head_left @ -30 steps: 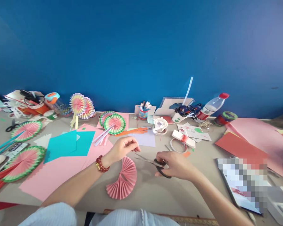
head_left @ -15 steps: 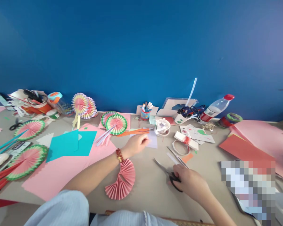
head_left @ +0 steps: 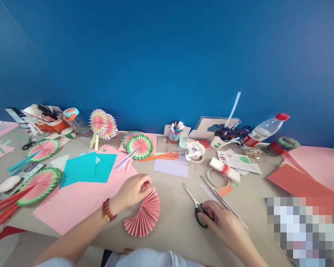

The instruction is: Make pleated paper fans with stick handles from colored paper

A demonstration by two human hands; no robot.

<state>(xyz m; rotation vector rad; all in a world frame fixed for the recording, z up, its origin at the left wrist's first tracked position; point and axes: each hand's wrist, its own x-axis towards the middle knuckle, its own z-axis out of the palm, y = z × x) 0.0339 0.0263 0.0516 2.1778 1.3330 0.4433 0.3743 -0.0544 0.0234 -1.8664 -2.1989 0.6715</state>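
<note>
On the table in front of me lies a pink pleated paper fan [head_left: 144, 218], spread in a curved half-ring. My left hand [head_left: 136, 189], with a red bead bracelet on its wrist, is closed at the fan's upper end. Its fingers are curled in a pinch, and what they hold, if anything, is hidden. My right hand [head_left: 222, 220] has its fingers round the black handles of a pair of scissors [head_left: 196, 204], whose blades point away from me and are nearly together. Beside that hand lies a thin metal rod [head_left: 225, 204].
Turquoise paper [head_left: 83, 170] lies over pink sheets [head_left: 72, 205] at left. Finished round fans [head_left: 41, 185] lie around there. A tape roll [head_left: 218, 178], a white ribbon roll [head_left: 195, 152], a lilac sheet [head_left: 171, 168] and a plastic bottle [head_left: 267, 129] are further back.
My left hand has come back toward me from near the lilac sheet to the pink fan's upper end. The scissors' blades have come closer together, and my right hand has shifted slightly.
</note>
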